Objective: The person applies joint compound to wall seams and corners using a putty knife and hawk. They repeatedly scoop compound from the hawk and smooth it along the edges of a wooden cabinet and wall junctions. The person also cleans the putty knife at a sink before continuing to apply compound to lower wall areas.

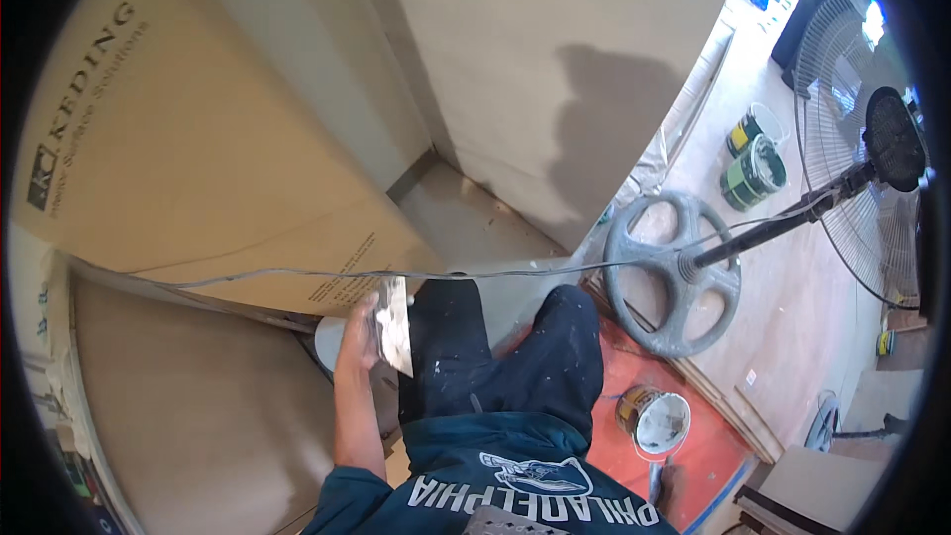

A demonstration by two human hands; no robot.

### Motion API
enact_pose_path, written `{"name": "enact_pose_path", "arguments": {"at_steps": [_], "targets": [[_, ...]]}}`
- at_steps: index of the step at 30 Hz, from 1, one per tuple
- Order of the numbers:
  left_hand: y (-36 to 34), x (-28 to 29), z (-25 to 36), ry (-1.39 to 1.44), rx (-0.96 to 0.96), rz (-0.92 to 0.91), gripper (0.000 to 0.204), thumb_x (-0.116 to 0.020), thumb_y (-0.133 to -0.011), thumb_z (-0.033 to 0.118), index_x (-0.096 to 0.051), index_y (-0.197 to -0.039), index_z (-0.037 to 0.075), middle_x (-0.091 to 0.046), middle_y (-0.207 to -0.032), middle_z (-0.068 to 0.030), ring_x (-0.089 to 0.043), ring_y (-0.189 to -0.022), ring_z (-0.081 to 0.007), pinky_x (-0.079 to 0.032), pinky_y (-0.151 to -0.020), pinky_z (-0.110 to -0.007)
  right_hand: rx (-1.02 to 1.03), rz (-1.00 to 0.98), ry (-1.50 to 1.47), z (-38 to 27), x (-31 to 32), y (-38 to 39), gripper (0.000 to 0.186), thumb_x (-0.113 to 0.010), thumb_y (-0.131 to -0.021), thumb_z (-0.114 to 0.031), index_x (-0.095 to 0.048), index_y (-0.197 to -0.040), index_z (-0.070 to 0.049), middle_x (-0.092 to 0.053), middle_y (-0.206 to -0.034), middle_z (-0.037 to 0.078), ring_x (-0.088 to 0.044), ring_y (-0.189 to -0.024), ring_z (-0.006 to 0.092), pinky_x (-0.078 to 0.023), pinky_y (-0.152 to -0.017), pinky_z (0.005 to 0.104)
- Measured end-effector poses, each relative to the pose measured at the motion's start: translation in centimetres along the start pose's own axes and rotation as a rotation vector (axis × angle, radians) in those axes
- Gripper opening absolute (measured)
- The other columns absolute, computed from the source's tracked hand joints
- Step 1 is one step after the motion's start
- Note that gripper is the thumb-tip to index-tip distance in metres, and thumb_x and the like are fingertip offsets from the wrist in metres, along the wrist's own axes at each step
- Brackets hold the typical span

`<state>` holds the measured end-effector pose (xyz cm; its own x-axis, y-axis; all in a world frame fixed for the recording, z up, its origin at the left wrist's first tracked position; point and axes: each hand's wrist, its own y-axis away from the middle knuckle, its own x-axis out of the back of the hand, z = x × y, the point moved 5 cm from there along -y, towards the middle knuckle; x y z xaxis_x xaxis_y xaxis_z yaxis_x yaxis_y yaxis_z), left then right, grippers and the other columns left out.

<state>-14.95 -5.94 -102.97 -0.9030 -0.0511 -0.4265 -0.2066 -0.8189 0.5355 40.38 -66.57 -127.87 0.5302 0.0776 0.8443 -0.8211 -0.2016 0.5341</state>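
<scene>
My left hand hangs at my left side, shut on a wide filling knife whose blade is smeared with white compound. The blade points up, in front of my dark, paint-speckled trousers. My right hand shows only in part, low beside my right hip, with a small grey blade-like thing next to it; its grip is unclear. A small open can with white compound inside stands on the red floor sheet just ahead of that hand.
A pedestal fan leans over at the right, with its round spoked base near my feet. A thin cord runs across to large cardboard boxes on the left. Brown wall boards stand ahead, and green cans sit further right.
</scene>
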Motion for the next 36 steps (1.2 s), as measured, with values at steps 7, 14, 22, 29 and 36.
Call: {"name": "enact_pose_path", "arguments": {"at_steps": [7, 14, 22, 29, 36], "targets": [[-4.3, -8.4, 4.7, -0.067, -0.192, -0.025, 0.026, -0.061, -0.091, 0.025, -0.061, -0.104, 0.003, -0.065, -0.091, -0.0033, -0.062, -0.08, -0.0126, -0.051, -0.077, -0.029, 0.042, -0.51, -0.953, -19.6, 11.3, 0.7, 0.054, -0.041, -0.096, -0.057, -0.057, -0.073, -0.011, -0.047, -0.055, 0.0, -0.05, -0.048, 0.0144, -0.042, -0.044, 0.0301], [-2.4, -5.4, 5.2, -0.055, -0.34, 0.102, 0.024, -0.064, -0.09, 0.023, -0.061, -0.102, 0.003, -0.065, -0.096, -0.0055, -0.063, -0.085, -0.0135, -0.051, -0.078, -0.029, 0.43, -0.988, -1.198, -41.1, 14.8, 6.8, 0.036, -0.059, -0.093, -0.023, -0.052, -0.123, -0.003, -0.06, -0.108, 0.005, -0.058, -0.098, 0.0155, -0.046, -0.09, 0.0322], [4.2, 0.8, 2.3, 0.185, -0.331, 0.38, 0.034, -0.062, -0.091, 0.023, -0.058, -0.112, -0.004, -0.065, -0.103, -0.0101, -0.063, -0.092, -0.016, -0.05, -0.085, -0.031, 0.683, -0.935, -0.755, -56.6, 9.8, 7.5, 0.036, -0.064, -0.09, -0.015, -0.055, -0.121, 0.001, -0.062, -0.112, 0.008, -0.059, -0.101, 0.0176, -0.047, -0.092, 0.0344], [13.1, 5.0, 1.0, 0.199, -0.413, 0.525, 0.036, -0.062, -0.091, 0.023, -0.058, -0.118, 0.0, -0.065, -0.108, -0.0078, -0.062, -0.098, -0.0176, -0.047, -0.09, -0.031, 1.15, 0.018, -0.167, -66.1, 0.7, -3.0, 0.027, -0.057, -0.088, -0.014, -0.064, -0.114, -0.008, -0.069, -0.085, 0.019, -0.069, -0.081, 0.0318, -0.052, -0.069, 0.0426], [19.2, 8.9, -2.3, 0.209, -0.341, 0.833, 0.043, -0.058, -0.092, 0.038, -0.056, -0.12, 0.006, -0.066, -0.094, -0.0114, -0.062, -0.079, -0.0166, -0.051, -0.067, -0.03, 1.373, -0.016, 0.211, -64.3, -8.3, -0.7, 0.035, -0.05, -0.085, -0.008, -0.063, -0.117, -0.014, -0.067, -0.085, 0.023, -0.067, -0.081, 0.0397, -0.053, -0.073, 0.05]]}}
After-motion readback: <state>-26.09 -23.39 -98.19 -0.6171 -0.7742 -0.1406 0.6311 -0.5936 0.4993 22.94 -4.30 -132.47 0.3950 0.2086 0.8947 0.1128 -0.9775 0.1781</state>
